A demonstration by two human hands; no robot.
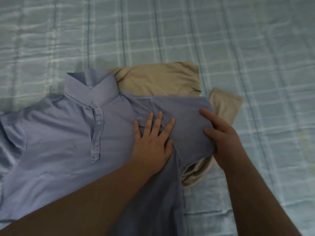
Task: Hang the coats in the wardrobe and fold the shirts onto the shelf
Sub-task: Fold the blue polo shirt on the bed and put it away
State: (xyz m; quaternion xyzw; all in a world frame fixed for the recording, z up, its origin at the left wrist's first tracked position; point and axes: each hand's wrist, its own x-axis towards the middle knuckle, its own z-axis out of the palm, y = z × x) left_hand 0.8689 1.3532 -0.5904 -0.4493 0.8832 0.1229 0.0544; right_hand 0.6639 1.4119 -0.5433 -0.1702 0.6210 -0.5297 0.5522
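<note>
A blue polo shirt [59, 133] lies front-up on the checked bed cover [255, 48], filling the left and centre of the frame. The left hand [151, 142] presses flat on it, fingers [159, 119] spread wide. The right hand [223, 138] grips the folded-in sleeve [185, 120]. A beige shirt [158, 79] lies partly under the blue one, right of centre

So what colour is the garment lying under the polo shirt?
Beige, or light tan: the garment shows plainly in the head view, beneath the blue-grey polo shirt.
</note>
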